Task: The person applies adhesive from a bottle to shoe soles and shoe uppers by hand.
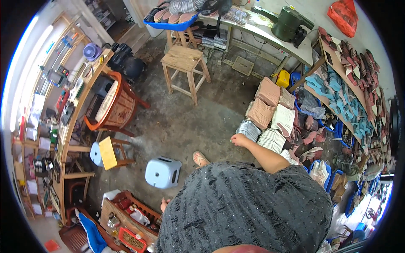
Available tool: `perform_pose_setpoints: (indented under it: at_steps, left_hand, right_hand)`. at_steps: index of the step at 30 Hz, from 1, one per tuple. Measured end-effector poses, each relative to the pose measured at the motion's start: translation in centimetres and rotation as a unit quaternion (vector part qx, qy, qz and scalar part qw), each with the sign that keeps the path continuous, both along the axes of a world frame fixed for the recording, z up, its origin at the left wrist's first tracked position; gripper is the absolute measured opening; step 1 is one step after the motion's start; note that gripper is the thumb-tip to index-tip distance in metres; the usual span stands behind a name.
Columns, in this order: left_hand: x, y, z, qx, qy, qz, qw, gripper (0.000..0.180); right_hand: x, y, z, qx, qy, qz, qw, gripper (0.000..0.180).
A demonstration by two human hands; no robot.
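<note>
My right hand (240, 140) hangs beside the stacked shoe insoles on the floor, with its fingers loosely bent and nothing seen in them. Closest to it are a grey stack of insoles (249, 130) and a white stack (271, 141); it seems apart from both. Behind these lie pinkish-tan stacks (262, 113). My left hand (164, 205) shows only in part past my dark grey top, fingers apart and holding nothing visible. It is nearest to the carved wooden bench (141, 201) and the light blue plastic stool (158, 173). My sandalled foot (200, 159) stands on the floor.
A wooden stool (183, 59) stands ahead, below a worktable (257, 26) bearing a green machine (287, 25). At left are a red-brown armchair (116, 105) and a cluttered workbench (69, 130). Racks of shoe parts (337, 92) and blue baskets (321, 172) line the right.
</note>
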State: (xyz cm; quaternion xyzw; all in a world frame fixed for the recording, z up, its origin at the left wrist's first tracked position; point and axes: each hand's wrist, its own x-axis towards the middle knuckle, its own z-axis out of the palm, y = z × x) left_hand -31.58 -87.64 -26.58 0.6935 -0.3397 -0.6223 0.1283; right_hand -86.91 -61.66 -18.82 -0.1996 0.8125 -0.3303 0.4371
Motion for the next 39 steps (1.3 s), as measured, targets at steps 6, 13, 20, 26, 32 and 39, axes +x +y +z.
perform_pose_setpoints:
  at_steps: [6, 13, 20, 26, 32, 39]
  left_hand:
    - [-21.0, -16.5, 9.4, -0.014, 0.2, -0.029, 0.979, 0.031]
    - [-40.6, -25.6, 17.7, -0.034, 0.24, -0.079, 0.967, 0.036]
    - [-50.5, -31.4, 19.9, -0.042, 0.275, -0.104, 0.955, 0.037]
    - [-56.2, -37.2, 20.3, -0.043, 0.252, -0.06, 0.965, 0.036]
    - [-61.8, -44.0, 21.0, -0.067, 0.255, -0.062, 0.963, 0.041]
    - [-70.3, -54.4, 19.5, -0.016, 0.25, -0.143, 0.958, 0.04]
  right_hand:
    - [-5.6, -3.6, -3.4, 0.132, 0.076, 0.051, 0.987, 0.02]
    - [-11.4, -10.8, -4.5, 0.134, 0.008, -0.011, 0.991, 0.017]
    - [-24.1, -22.8, -7.0, 0.104, 0.157, 0.21, 0.959, 0.017]
    - [-33.9, -35.3, -3.9, 0.058, 0.136, 0.183, 0.972, 0.018]
    - [-38.4, -42.7, -3.5, 0.039, 0.066, 0.018, 0.997, 0.02]
    - [-37.6, -43.1, -5.7, 0.109, 0.131, 0.051, 0.984, 0.019]
